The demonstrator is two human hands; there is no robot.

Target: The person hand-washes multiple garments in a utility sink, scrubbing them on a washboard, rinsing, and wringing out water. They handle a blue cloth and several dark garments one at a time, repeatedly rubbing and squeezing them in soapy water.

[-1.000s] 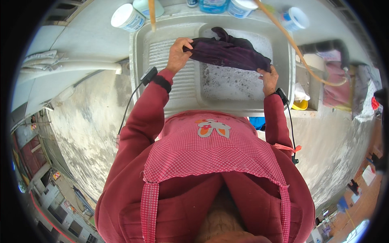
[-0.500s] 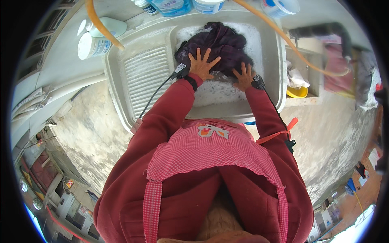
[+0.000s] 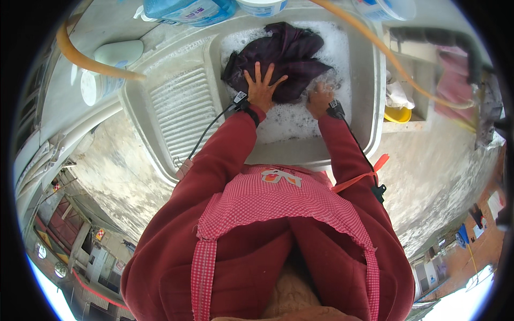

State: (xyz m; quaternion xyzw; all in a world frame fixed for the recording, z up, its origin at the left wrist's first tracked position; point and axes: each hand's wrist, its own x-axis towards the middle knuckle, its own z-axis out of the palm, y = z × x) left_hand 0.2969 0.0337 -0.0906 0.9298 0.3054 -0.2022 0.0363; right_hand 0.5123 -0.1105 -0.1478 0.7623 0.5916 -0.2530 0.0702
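Note:
A dark purple, wet piece of clothing (image 3: 294, 53) lies bunched in foamy water inside a pale grey laundry sink (image 3: 292, 153). My left hand (image 3: 260, 92) presses flat on the cloth's near left part, its fingers spread. Just off the cloth's near right edge, my right hand (image 3: 319, 101) dips into the suds. Foam and splashing water cover its fingers, so I cannot see whether they hold anything. Both wrists wear black straps with small tags.
A ribbed washboard (image 3: 184, 109) forms the sink's left side. An orange hose (image 3: 369, 37) arches over the right side. Along the back stand a blue detergent bottle (image 3: 190, 9) and a white tub (image 3: 262, 6). A yellow bowl (image 3: 398, 114) sits on a shelf at right.
My right hand has left the cloth and gone down into the suds, stirring up a splash. My left hand stays spread on the cloth. The view has shifted slightly.

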